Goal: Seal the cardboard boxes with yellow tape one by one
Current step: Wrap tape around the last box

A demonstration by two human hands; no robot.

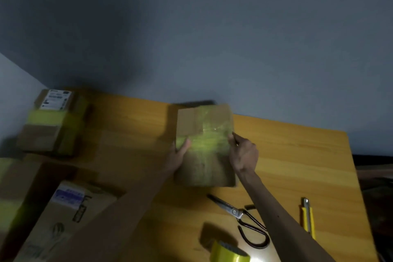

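A small cardboard box (205,125) with yellow tape across its face is held upright above the wooden table (297,155), blurred by motion. My left hand (177,155) grips its left edge with the thumb on the taped face. My right hand (243,153) grips the right edge. A roll of yellow tape (228,252) stands at the near edge of the table, below the box.
Scissors (242,216) lie near my right forearm, and a yellow utility knife (308,217) lies further right. A taped box with a label (53,121) sits at the back left corner. A larger printed carton (57,219) fills the near left. A grey wall stands behind.
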